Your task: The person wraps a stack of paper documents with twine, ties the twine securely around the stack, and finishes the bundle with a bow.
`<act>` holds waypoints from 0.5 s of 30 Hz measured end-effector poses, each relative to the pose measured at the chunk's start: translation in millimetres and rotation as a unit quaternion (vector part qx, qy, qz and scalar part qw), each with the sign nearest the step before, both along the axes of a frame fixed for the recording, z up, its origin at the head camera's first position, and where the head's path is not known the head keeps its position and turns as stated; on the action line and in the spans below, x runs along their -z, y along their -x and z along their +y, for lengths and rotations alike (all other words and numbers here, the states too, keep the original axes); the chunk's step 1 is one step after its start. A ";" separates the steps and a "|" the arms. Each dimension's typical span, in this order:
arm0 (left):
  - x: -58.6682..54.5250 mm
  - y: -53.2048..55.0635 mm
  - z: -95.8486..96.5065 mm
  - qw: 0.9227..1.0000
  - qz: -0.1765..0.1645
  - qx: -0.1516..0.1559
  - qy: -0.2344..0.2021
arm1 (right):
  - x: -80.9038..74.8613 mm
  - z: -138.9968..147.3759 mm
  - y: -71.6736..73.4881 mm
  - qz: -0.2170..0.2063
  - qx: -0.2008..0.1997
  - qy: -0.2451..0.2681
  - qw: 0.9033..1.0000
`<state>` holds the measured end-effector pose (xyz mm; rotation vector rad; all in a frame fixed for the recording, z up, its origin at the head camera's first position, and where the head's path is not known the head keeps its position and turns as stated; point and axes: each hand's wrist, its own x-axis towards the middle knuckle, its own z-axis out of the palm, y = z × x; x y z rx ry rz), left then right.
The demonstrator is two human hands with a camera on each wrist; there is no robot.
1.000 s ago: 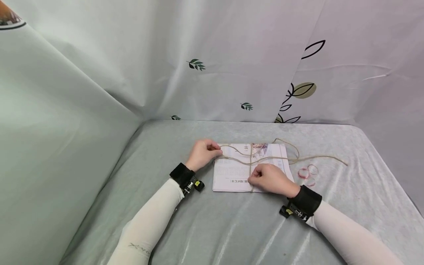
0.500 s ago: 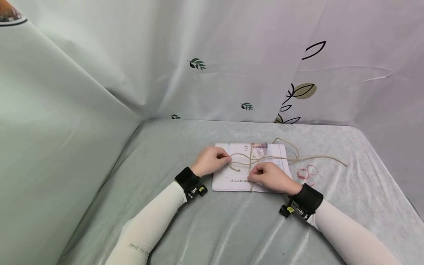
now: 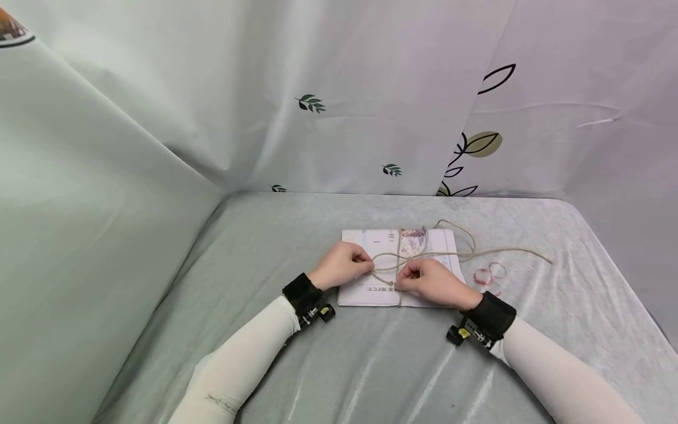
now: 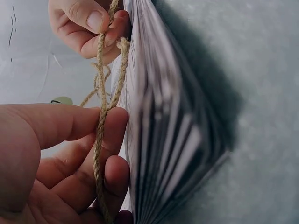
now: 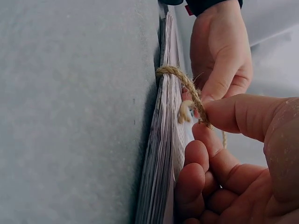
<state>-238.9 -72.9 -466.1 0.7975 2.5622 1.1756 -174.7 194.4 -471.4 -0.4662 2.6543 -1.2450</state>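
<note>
A stack of folded printed papers (image 3: 352,295) lies on the cloth-covered table, with a strand of tan twine (image 3: 399,244) running across it from back edge to front. Over its left part, my left hand (image 3: 343,266) pinches the twine between thumb and forefinger; the left wrist view shows the cord (image 4: 98,158) trailing down past the fingers. Near the front edge, my right hand (image 3: 436,284) pinches the cross strand (image 5: 177,72), lifting it off the papers where it bends over their edge. A short cord end (image 5: 184,112) shows just behind that pinch.
Loose twine (image 3: 516,249) curves out past the stack's right side onto the table. Several thin reddish rings (image 3: 482,276) lie beside the stack. A pale leaf-patterned curtain (image 3: 339,141) stands along the table's back, and plain cloth (image 3: 116,247) hangs on the left.
My left hand has moved from the stack's left edge rightward and toward the front, bringing the twine's short end close to my right fingers. The right hand has stayed in place.
</note>
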 end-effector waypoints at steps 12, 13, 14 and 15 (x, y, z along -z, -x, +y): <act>0.5 -3.5 3.1 0.999 -0.031 0.011 -0.036 | -4.3 3.1 0.9 -0.008 -0.024 0.001 1.000; 0.8 -3.9 3.7 0.999 -0.035 0.013 -0.038 | -4.7 3.7 0.9 -0.010 -0.028 0.005 1.000; 1.2 -4.2 4.3 0.998 -0.039 0.014 -0.039 | -5.0 4.2 1.1 -0.013 -0.033 0.010 0.999; 1.2 -4.8 4.8 0.998 -0.041 0.016 -0.040 | -5.2 4.7 1.3 -0.014 -0.037 0.013 0.999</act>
